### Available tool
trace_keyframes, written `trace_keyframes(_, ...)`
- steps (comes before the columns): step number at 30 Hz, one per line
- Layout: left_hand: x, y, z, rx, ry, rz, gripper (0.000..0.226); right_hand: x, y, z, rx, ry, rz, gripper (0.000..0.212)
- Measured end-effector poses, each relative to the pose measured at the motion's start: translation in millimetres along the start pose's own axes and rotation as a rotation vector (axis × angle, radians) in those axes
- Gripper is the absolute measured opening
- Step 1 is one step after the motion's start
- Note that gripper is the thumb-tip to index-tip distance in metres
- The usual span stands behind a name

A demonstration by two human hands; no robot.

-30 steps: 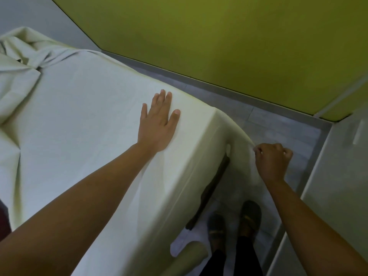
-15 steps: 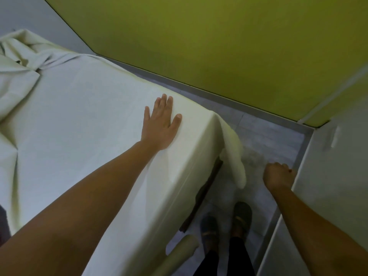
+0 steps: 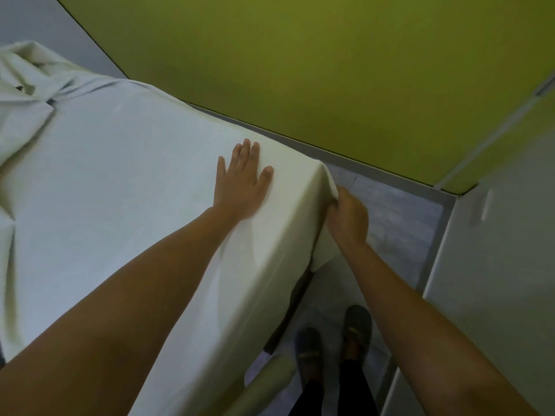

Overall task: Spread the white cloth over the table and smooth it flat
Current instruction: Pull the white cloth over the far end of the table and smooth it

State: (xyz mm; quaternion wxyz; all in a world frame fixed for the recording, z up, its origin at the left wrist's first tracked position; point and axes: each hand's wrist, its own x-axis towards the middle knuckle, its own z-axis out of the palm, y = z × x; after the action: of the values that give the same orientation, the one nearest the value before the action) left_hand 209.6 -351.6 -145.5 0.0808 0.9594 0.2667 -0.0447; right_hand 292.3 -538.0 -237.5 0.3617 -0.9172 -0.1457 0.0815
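The white cloth [image 3: 105,190] is seen draped over the desk [image 3: 289,310], of which only a dark strip of edge is exposed below the hanging fabric on the near right side. Most of the top is covered smoothly, while the far left end of the cloth is gathered into loose folds and ridges. The left hand [image 3: 241,184] is laid palm-down on the cloth close to the far right corner of the desk, its fingers straight and held together, the thumb spread to the right. Just beside it, at that corner, the right hand [image 3: 348,217] is closed around the overhanging fold of cloth, the fingers curled into the fabric where it drops over the edge. A flap of cloth hangs below this hand. A yellow-green wall [image 3: 300,70] is seen beyond the desk, and grey floor [image 3: 399,223] lies to the right, where two dark shoes [image 3: 357,328] are planted near the desk's side.
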Motion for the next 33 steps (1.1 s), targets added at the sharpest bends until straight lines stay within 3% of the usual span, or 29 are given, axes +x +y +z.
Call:
trace_keyframes(3, -4, -2, -1, -0.014, -0.003, 0.008, 0.061, -6, 38, 2, -0.277, -0.004, 0.021, 0.017)
trace_keyframes(7, -4, -7, -1, -0.005, -0.014, 0.035, 0.062, -30, 88, 2, -0.535, -0.200, 0.171, 0.016)
trace_keyframes(12, -15, -16, -2, -0.003, -0.076, 0.078, 0.067, -97, 159, -31, -0.567, -0.445, 0.514, 0.027)
trace_keyframes(15, -31, -24, -4, 0.000, -0.104, 0.101, 0.067, -131, 167, -50, -0.544, -0.511, 0.587, 0.026)
trace_keyframes(17, -45, -29, -6, 0.003, -0.114, 0.105, 0.066, -143, 155, -56, -0.500, -0.559, 0.552, 0.015)
trace_keyframes(23, -107, -51, -9, -0.045, -0.148, 0.114, 0.066, -171, 96, -57, -0.290, -0.605, 0.342, 0.029)
trace_keyframes(33, -238, -143, -3, -0.027, -0.108, 0.119, 0.067, -280, 29, -25, -0.087, -0.750, 0.238, 0.038)
